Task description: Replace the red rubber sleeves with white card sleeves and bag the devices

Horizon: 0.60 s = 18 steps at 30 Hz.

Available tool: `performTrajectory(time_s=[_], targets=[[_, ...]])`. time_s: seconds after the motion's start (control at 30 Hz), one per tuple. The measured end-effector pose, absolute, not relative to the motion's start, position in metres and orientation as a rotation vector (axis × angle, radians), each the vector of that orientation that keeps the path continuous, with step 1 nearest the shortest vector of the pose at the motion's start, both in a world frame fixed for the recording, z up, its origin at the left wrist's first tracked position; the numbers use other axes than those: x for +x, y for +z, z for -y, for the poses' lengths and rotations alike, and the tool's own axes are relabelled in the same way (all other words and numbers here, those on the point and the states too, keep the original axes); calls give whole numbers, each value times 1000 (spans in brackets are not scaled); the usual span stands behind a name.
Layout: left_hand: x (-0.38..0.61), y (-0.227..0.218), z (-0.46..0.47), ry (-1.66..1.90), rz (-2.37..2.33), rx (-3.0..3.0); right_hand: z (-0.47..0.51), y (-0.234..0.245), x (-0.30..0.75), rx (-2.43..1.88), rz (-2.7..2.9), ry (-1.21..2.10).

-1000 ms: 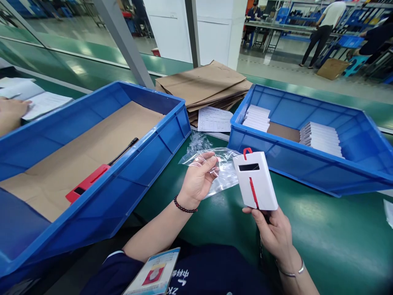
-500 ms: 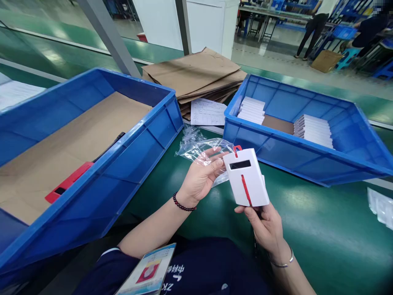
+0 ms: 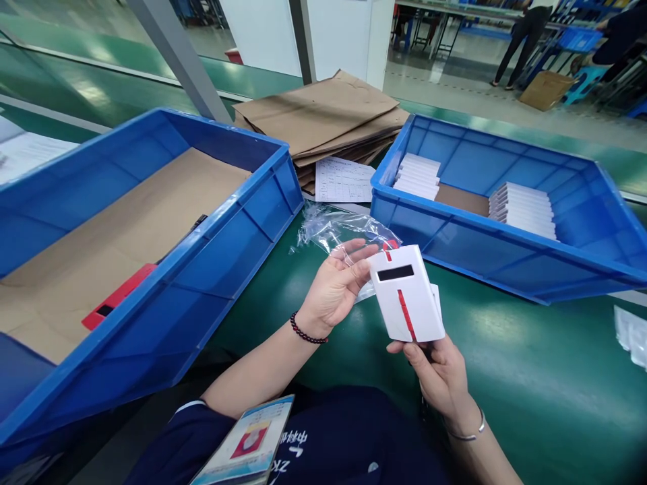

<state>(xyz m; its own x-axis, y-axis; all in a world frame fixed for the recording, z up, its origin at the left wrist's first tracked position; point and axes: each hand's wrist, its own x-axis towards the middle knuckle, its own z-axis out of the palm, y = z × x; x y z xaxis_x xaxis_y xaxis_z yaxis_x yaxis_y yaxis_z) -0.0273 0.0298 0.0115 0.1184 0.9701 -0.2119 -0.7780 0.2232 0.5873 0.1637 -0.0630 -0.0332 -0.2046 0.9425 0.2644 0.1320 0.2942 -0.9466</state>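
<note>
A flat white plastic case with a dark window, a red stripe and a red tab on top is held upright above the bench. My right hand grips its lower edge, thumb in front, the other fingers mostly hidden behind. Another white edge shows behind the case at its right side. My left hand pinches a clear plastic bag beside the upper left corner of the case, thumb touching or very close to that corner. The bag spreads behind the fingers and around the red tab; its mouth is hard to make out.
At left stands a blue crate lined with cardboard, holding a red device. Another blue crate at right holds rows of white cases. Cardboard sheets and a written paper lie between them. Clear bags lie far right.
The bag has slid or tipped to the right, now lying further over the red tab. Both hands keep nearly the same hold; the view has shifted slightly.
</note>
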Motion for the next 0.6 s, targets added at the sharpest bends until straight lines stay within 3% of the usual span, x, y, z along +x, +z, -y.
performTrajectory(time_s=[0.6], targets=[[-10,17,-26,1322,-554,305,60,-20,156,-976,1589,1021]])
